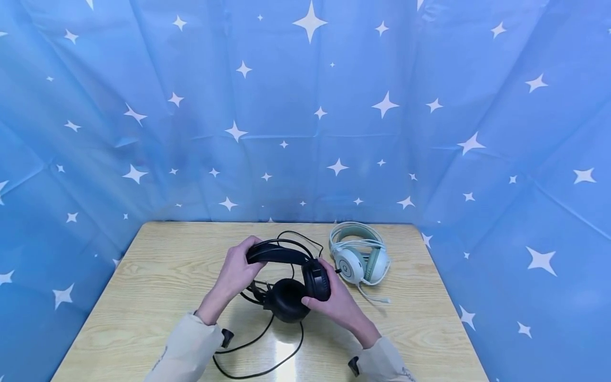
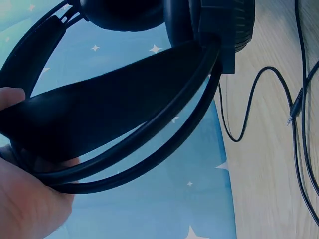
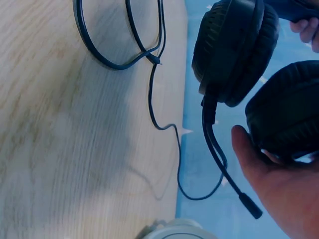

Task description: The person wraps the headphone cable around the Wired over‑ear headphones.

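Note:
A black over-ear headset is held above the table by both hands. My left hand grips its padded headband at the left, and in the left wrist view fingers and thumb wrap round the pad and the two thin outer bands. The right hand holds the ear cup on the right, thumb in front and fingers behind. In the right wrist view that palm lies against one ear cup, while the other ear cup carries a microphone boom.
The black cable loops across the table in front of and behind the headset, its plug lying on the wood. A pale green and white headset with its own microphone rests at the back right. Blue star-patterned cloth hangs behind.

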The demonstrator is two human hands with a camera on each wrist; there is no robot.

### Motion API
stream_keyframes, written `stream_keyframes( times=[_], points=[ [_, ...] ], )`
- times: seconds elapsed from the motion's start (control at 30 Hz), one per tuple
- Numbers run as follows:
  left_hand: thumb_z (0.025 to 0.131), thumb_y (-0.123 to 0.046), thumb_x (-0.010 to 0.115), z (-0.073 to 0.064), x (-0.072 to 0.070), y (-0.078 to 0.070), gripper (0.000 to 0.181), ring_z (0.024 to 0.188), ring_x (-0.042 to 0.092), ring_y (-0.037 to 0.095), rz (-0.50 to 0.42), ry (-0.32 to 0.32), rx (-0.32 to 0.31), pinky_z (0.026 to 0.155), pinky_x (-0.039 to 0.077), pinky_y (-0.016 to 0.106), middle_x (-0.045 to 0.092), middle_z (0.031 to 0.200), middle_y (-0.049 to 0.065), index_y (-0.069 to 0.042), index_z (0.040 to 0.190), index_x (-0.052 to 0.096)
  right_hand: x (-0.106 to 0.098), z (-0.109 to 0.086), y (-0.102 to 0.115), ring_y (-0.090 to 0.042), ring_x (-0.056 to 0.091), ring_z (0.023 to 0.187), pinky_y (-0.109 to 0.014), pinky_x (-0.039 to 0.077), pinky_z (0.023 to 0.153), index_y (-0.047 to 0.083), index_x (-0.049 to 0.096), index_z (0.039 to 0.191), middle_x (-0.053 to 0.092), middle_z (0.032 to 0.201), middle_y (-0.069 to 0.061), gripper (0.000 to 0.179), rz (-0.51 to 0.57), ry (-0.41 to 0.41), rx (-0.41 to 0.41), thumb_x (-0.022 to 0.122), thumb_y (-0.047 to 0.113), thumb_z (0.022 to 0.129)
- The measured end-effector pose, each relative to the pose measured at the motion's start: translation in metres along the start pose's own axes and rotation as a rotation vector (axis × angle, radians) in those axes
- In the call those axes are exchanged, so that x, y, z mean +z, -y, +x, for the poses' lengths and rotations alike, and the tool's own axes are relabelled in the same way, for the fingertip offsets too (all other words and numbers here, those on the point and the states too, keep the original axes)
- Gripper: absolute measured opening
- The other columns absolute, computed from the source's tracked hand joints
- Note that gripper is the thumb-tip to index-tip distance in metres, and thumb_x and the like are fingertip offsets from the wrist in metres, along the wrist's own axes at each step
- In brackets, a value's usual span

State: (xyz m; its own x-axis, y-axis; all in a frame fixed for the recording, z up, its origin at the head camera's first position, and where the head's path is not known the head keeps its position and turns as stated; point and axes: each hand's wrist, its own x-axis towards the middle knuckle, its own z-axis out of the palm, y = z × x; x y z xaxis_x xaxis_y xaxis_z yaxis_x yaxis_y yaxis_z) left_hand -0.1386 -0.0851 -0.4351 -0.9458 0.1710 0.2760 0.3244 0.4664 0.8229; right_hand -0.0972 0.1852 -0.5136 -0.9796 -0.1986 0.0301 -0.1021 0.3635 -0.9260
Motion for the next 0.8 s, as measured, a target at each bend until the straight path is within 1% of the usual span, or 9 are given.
stream_keyframes(
  times=[0.07, 0.13, 0.27, 0.37, 0.47, 0.5, 0.57, 0.67, 0.8],
  points=[
    [0.082, -0.002, 0.072, -0.001, -0.002, -0.002, 0.021, 0.077, 0.058, 0.018, -0.035, -0.016, 0.015, 0.075, 0.048, 0.034, 0.069, 0.087, 0.004, -0.009, 0.101, 0.07, -0.001, -0.001, 0.001, -0.026, 0.058, 0.121, -0.045, 0.046, 0.103, 0.016, 0.028, 0.162, 0.053, 0.146, -0.014, 0.103, -0.005, 0.007, -0.005, 0.087, 0.035, 0.079],
    [0.082, -0.002, 0.072, -0.002, -0.004, -0.003, 0.021, 0.077, 0.059, 0.018, -0.054, -0.016, 0.022, 0.076, 0.048, 0.033, 0.07, 0.088, 0.003, -0.01, 0.101, 0.071, -0.001, -0.002, 0.002, -0.026, 0.057, 0.122, -0.043, 0.046, 0.103, 0.018, 0.027, 0.163, 0.051, 0.149, -0.013, 0.103, 0.005, 0.007, -0.004, 0.087, 0.033, 0.08],
    [0.082, -0.002, 0.072, -0.003, -0.01, -0.006, 0.029, 0.083, 0.061, 0.019, -0.062, 0.023, 0.027, 0.081, 0.049, 0.035, 0.071, 0.095, 0.003, -0.009, 0.11, 0.072, -0.001, -0.004, 0.001, -0.028, 0.056, 0.122, -0.039, 0.049, 0.099, 0.023, 0.028, 0.163, 0.045, 0.153, -0.013, 0.099, 0.058, -0.027, 0.005, 0.084, 0.027, 0.082],
    [0.084, -0.001, 0.071, -0.002, -0.012, -0.006, 0.037, 0.092, 0.064, 0.021, -0.017, 0.068, 0.054, 0.086, 0.051, 0.04, 0.073, 0.108, 0.007, -0.006, 0.12, 0.071, -0.001, -0.005, 0.001, -0.031, 0.056, 0.12, -0.039, 0.051, 0.094, 0.026, 0.031, 0.161, 0.045, 0.152, -0.014, 0.093, 0.097, -0.073, 0.005, 0.082, 0.024, 0.083],
    [0.088, 0.0, 0.068, -0.001, -0.012, -0.004, 0.039, 0.098, 0.064, 0.025, 0.042, 0.082, 0.079, 0.088, 0.051, 0.045, 0.072, 0.117, 0.011, -0.003, 0.126, 0.069, 0.0, -0.004, 0.0, -0.033, 0.055, 0.12, -0.04, 0.051, 0.094, 0.025, 0.036, 0.159, 0.047, 0.149, -0.015, 0.089, 0.108, -0.108, -0.006, 0.081, 0.023, 0.083],
    [0.089, 0.0, 0.066, -0.001, -0.011, -0.003, 0.038, 0.098, 0.064, 0.025, 0.062, 0.074, 0.083, 0.089, 0.051, 0.046, 0.072, 0.118, 0.011, -0.002, 0.127, 0.068, 0.001, -0.004, 0.0, -0.033, 0.056, 0.119, -0.04, 0.051, 0.094, 0.026, 0.037, 0.158, 0.048, 0.148, -0.015, 0.088, 0.109, -0.112, -0.007, 0.081, 0.023, 0.082],
    [0.092, -0.001, 0.063, 0.0, -0.008, -0.001, 0.034, 0.097, 0.064, 0.024, 0.07, 0.049, 0.071, 0.088, 0.051, 0.046, 0.072, 0.116, 0.011, -0.003, 0.126, 0.068, 0.003, -0.003, -0.001, -0.032, 0.056, 0.119, -0.038, 0.051, 0.094, 0.026, 0.038, 0.156, 0.049, 0.148, -0.015, 0.087, 0.11, -0.11, -0.014, 0.082, 0.022, 0.082],
    [0.094, -0.002, 0.06, -0.001, -0.004, 0.0, 0.028, 0.084, 0.062, 0.022, 0.051, -0.003, 0.054, 0.08, 0.051, 0.042, 0.071, 0.098, 0.008, -0.004, 0.121, 0.068, 0.006, -0.002, -0.001, -0.03, 0.056, 0.119, -0.036, 0.051, 0.095, 0.027, 0.037, 0.156, 0.049, 0.147, -0.015, 0.087, 0.122, -0.1, -0.016, 0.082, 0.022, 0.082],
    [0.092, -0.004, 0.062, -0.004, 0.0, -0.001, 0.022, 0.071, 0.057, 0.019, 0.033, -0.087, 0.061, 0.069, 0.048, 0.036, 0.065, 0.082, 0.003, -0.007, 0.111, 0.07, 0.007, -0.002, 0.0, -0.028, 0.057, 0.117, -0.038, 0.051, 0.095, 0.025, 0.038, 0.156, 0.052, 0.145, -0.013, 0.087, 0.127, -0.085, -0.005, 0.083, 0.023, 0.082]
  ],
)
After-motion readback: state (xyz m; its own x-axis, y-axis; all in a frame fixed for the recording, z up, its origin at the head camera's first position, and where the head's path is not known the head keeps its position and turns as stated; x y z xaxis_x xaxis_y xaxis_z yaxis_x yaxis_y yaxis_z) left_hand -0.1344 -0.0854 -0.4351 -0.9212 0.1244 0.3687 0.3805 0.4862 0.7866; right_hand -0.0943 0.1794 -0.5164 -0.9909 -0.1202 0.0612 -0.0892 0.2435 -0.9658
